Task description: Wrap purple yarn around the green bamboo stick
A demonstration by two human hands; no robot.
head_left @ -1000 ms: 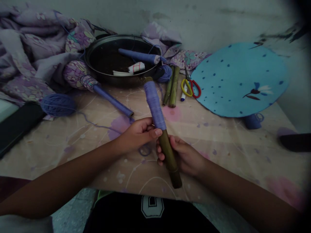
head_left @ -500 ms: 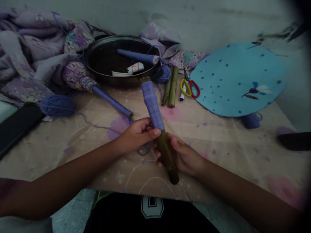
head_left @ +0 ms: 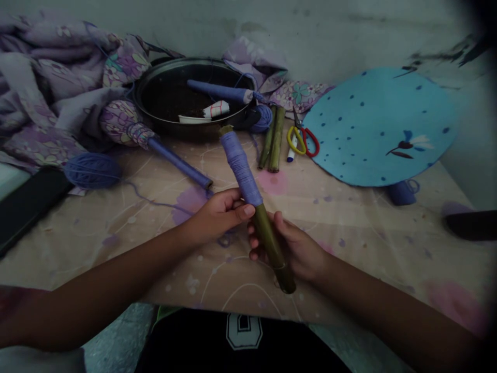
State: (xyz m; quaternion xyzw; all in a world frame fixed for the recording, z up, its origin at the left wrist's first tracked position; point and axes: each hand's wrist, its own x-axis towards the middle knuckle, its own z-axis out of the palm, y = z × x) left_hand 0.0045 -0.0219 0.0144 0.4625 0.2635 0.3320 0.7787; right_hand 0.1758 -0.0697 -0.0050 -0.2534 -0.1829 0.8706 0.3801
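Tilted between my hands is a green bamboo stick (head_left: 267,233), its far half wound closely with purple yarn (head_left: 241,168). My left hand (head_left: 225,212) pinches it at the lower edge of the winding, thumb on top. Lower down, my right hand (head_left: 293,241) wraps round the bare bamboo from beneath, fingertips showing on its left side. A loose strand runs across the cloth from a purple yarn ball (head_left: 92,170) toward my left hand; small loops of it lie beneath the stick.
Behind stands a dark pan (head_left: 166,98) holding a yarn-wrapped stick (head_left: 221,90). Nearby lie another wrapped stick (head_left: 180,163), two bamboo pieces (head_left: 275,140), scissors (head_left: 303,141), a marker (head_left: 291,153) and a blue dotted oval board (head_left: 373,129). Floral fabric (head_left: 46,93) is heaped at left.
The bamboo stick has tilted a little more, its wrapped end shifting left and its bare end right. Both hands keep their hold.
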